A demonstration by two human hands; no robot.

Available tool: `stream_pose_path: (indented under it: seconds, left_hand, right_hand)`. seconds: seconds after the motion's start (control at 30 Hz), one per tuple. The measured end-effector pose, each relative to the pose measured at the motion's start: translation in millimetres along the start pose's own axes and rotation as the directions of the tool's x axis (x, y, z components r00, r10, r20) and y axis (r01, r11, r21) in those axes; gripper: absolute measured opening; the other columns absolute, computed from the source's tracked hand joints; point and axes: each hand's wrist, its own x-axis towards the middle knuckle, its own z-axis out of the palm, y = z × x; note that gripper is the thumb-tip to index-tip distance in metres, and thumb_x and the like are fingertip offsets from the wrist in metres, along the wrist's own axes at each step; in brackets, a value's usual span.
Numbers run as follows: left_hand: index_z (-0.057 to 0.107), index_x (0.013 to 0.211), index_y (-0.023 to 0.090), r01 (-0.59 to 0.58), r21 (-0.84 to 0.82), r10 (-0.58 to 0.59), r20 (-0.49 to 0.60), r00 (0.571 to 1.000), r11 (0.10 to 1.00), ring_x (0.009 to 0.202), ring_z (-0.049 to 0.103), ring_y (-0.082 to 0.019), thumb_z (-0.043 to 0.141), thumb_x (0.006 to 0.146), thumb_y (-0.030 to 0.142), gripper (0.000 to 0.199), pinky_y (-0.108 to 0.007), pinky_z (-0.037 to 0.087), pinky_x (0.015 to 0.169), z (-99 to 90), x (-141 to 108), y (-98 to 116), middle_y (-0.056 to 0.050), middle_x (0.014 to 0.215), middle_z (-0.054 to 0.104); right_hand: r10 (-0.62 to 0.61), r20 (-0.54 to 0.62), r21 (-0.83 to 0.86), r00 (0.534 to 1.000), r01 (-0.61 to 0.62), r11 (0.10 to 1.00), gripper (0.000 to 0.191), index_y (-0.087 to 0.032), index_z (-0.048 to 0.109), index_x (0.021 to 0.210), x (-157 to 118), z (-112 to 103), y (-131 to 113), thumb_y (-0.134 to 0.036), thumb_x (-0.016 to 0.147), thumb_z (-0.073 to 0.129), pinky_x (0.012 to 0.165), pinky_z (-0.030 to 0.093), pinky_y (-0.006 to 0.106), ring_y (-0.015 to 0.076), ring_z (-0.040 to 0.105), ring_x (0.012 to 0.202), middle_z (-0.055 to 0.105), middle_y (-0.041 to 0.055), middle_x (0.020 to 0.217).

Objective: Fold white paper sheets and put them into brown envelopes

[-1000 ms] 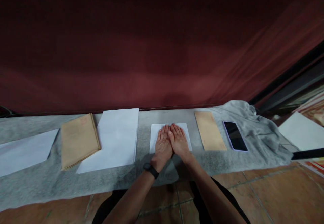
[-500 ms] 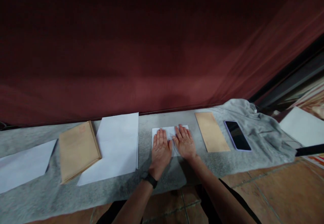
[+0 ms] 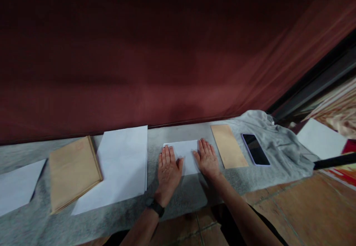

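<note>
Head cam: L hand point(image 3: 169, 171) & R hand point(image 3: 209, 162) both palm-down on the small paper point(image 3: 188, 157), L hand over its left end, R hand over its right end, bare strip btw them. L fingers flat, nearly together, thumb out over paper; R fingers flat, a bit more fanned, thumb likewise out, pointing in. Neither pinches anything. Paper lies flat on grey cloth point(image 3: 191, 190), in front of the person, btw white sheets point(image 3: 125, 160) & single envelope point(image 3: 229, 146). Can't tell if it's folded.

Around: envelope stack point(image 3: 73, 173) overlaps the sheets' left side; another sheet point(image 3: 20, 186) further left. Phone point(image 3: 255, 149) just right of the single envelope, screen dark. Watch point(image 3: 156, 206) on L wrist. Red curtain point(image 3: 155, 101) behind, tiled floor point(image 3: 306, 209) below.

Step in hand, my read: pressing/smoothing paper flat, hands apart toward its ends. Next move prob. calls for even pressure, then palms up w/o dragging the paper; to pick it up, fingertips would need to get under an edge, as flat palms give no grip.
</note>
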Motion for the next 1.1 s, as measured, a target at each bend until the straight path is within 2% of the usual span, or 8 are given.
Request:
stream_pose_path:
  seconds: [0.17,0.33,0.47,0.6,0.8,0.9,1.0,1.1]
  left_hand:
    - [0.038,0.151,0.001,0.027,0.004,-0.027,-0.009,1.0,1.0,0.151,0.031,-0.035,0.043,0.1,0.044,0.066,-0.053,0.033,0.12,-1.5,0.5,0.2,-0.027,0.159,0.036]
    - [0.041,0.152,0.006,-0.001,0.043,-0.001,0.044,0.999,0.999,0.152,0.028,-0.037,0.043,0.101,0.044,0.064,-0.057,0.028,0.121,-5.9,0.2,3.0,-0.023,0.161,0.035]
    - [0.042,0.152,0.009,-0.057,0.06,0.051,0.099,0.994,0.997,0.151,0.029,-0.037,0.041,0.101,0.048,0.064,-0.058,0.026,0.122,-7.4,-0.9,4.3,-0.02,0.161,0.037]
    - [0.041,0.153,0.01,-0.087,0.071,0.079,0.112,0.991,0.994,0.151,0.03,-0.036,0.037,0.103,0.049,0.064,-0.058,0.026,0.121,-7.9,-1.4,1.9,-0.019,0.161,0.035]
    - [0.041,0.154,0.014,-0.041,-0.046,0.047,0.14,0.989,0.998,0.154,0.024,-0.034,0.041,0.102,0.047,0.061,-0.058,0.022,0.123,-11.1,5.0,1.5,-0.016,0.163,0.033]
    - [0.039,0.155,0.018,0.077,-0.281,-0.046,0.115,0.992,0.957,0.156,0.018,-0.031,0.043,0.102,0.043,0.059,-0.057,0.016,0.125,-20.0,11.7,4.0,-0.014,0.166,0.027]
    - [0.032,0.158,0.021,0.215,-0.586,-0.219,0.066,0.974,0.781,0.157,0.013,-0.027,0.05,0.1,0.043,0.065,-0.051,0.013,0.127,-32.9,18.1,3.3,-0.012,0.17,0.016]
    - [0.03,0.157,0.027,0.358,-0.817,-0.463,0.128,0.877,0.452,0.157,0.015,-0.023,0.061,0.095,0.043,0.071,-0.043,0.014,0.128,-43.6,24.0,-1.7,-0.007,0.17,0.017]
  right_hand:
    - [0.01,-0.032,0.012,0.999,-0.01,1.0,0.061,-0.005,0.04,0.152,1.9,-1.1,1.0,-0.043,0.105,0.036,0.117,0.031,0.051,0.0328,0.04,0.145,0.043,0.0219,0.156]
    - [0.153,0.032,0.032,0.988,-0.154,0.988,0.049,-0.006,0.053,0.142,15.8,-18.3,3.2,-0.031,0.102,0.038,0.102,0.045,0.043,0.0322,0.062,0.122,0.063,0.022,0.136]
    - [0.311,0.156,0.047,0.938,-0.321,0.946,0.041,-0.011,0.06,0.132,22.0,-34.5,8.6,-0.03,0.1,0.043,0.08,0.053,0.035,0.0271,0.072,0.094,0.072,0.018,0.113]
    - [0.406,0.299,0.202,0.864,-0.473,0.857,0.033,-0.016,0.068,0.118,24.0,-38.2,16.4,-0.033,0.094,0.055,0.076,0.052,0.035,0.0285,0.073,0.089,0.075,0.0144,0.097]
    - [0.303,0.488,0.627,0.818,-0.57,0.531,0.013,-0.017,0.072,0.082,25.9,-33.5,26.4,-0.026,0.077,0.065,0.069,0.051,0.032,0.0255,0.071,0.079,0.074,0.006,0.076]
    - [0.286,0.49,0.701,0.823,-0.568,0.432,0.023,-0.016,0.071,0.088,23.4,-35.4,27.3,-0.037,0.078,0.065,0.067,0.054,0.031,0.0234,0.071,0.077,0.076,0.0061,0.083]
    - [0.309,0.506,0.827,0.805,-0.555,0.09,0.037,-0.018,0.068,0.101,21.1,-39.0,23.2,-0.043,0.074,0.071,0.068,0.056,0.033,0.0233,0.072,0.079,0.077,0.0066,0.09]
    - [0.284,0.549,0.831,0.786,-0.479,-0.282,0.04,-0.021,0.067,0.1,19.4,-41.8,12.6,-0.038,0.066,0.08,0.069,0.059,0.033,0.0237,0.074,0.08,0.078,0.0046,0.091]
